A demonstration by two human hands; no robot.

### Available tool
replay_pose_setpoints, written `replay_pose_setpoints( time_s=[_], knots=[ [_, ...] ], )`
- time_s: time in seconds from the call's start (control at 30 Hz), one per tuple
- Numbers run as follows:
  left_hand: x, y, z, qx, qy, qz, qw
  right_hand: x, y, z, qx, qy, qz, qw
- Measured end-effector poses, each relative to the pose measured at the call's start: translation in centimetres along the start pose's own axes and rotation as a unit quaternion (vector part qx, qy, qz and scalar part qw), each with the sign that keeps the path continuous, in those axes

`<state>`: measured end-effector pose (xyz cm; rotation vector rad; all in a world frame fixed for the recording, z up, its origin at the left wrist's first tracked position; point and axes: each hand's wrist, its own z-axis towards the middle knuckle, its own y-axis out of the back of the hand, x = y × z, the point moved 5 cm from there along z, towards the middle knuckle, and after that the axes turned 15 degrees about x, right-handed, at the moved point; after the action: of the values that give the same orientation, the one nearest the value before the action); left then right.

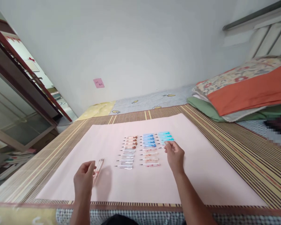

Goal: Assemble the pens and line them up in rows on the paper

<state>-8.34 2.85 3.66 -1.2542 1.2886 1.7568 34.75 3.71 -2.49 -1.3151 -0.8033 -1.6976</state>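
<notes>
My left hand point(83, 175) is closed at the left, with a small bunch of clear, pink-tinted pens point(98, 170) at its fingers, tips pointing up and away. The fingers partly cover the bunch, and a shadow falls beside it. My right hand point(175, 155) pinches a pen point(162, 147) at the near end of a column of teal pens point(164, 137), hiding most of its barrel. Left of these lie blue pens point(148, 140), with clear, pink-patterned pens point(150, 158) below. Farther left are brown pens point(131, 142) and clear, greyish pens point(126, 159). Their tips point left.
A pale pink sheet point(168, 187) lies under the pens on a striped woven mat point(224, 140). An orange floral pillow point(248, 90) and green bedding point(201, 107) are at the right. A white wall point(142, 47) with a pink note point(98, 83) rises behind.
</notes>
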Motion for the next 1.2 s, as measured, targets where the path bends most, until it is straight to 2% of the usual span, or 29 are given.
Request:
replay_pose_setpoints(
  time_s=[0.07, 0.13, 0.27, 0.37, 0.57, 0.77, 0.83, 0.93, 1.07, 1.13, 1.2],
  knots=[
    [2.0, 1.0, 0.5, 0.032, 0.036, 0.139, 0.989, -0.1, 0.5, 0.2, -0.019, -0.012, 0.030, 0.999],
    [3.7, 1.5, 0.8, 0.048, 0.031, 0.256, 0.965, -0.2, 0.8, 0.4, -0.031, -0.026, 0.055, 0.998],
    [5.8, 1.8, 1.4, 0.054, 0.035, 0.396, 0.916, -0.3, 1.1, 0.5, -0.038, -0.041, 0.074, 0.996],
    [6.0, 1.4, 1.6, 0.073, 0.032, 0.445, 0.892, -0.6, 1.0, 0.6, -0.037, -0.048, 0.079, 0.995],
    [5.0, -0.8, 1.6, 0.103, -0.029, 0.501, 0.859, -1.0, 0.9, 0.9, -0.036, -0.059, 0.084, 0.994],
    [4.8, -1.6, 2.8, 0.133, 0.048, 0.521, 0.842, -1.1, 0.8, 1.0, -0.030, -0.061, 0.105, 0.992],
    [4.9, -1.7, 2.8, 0.152, 0.051, 0.524, 0.836, -1.2, 0.8, 1.1, -0.030, -0.058, 0.104, 0.992],
    [5.1, -1.7, 2.5, 0.163, 0.021, 0.490, 0.856, -1.3, 1.0, 1.2, -0.036, -0.057, 0.108, 0.992],
    [4.6, -1.1, 1.7, 0.125, 0.024, 0.342, 0.931, -1.2, 1.4, 1.3, -0.049, -0.066, 0.128, 0.988],
    [3.7, -1.8, 0.8, 0.117, 0.048, 0.188, 0.974, -1.2, 1.3, 1.3, -0.048, -0.070, 0.164, 0.983],
    [2.1, -4.1, -0.6, 0.139, 0.066, -0.037, 0.987, -1.2, 0.9, 1.3, -0.038, -0.073, 0.207, 0.975]
  ],
)
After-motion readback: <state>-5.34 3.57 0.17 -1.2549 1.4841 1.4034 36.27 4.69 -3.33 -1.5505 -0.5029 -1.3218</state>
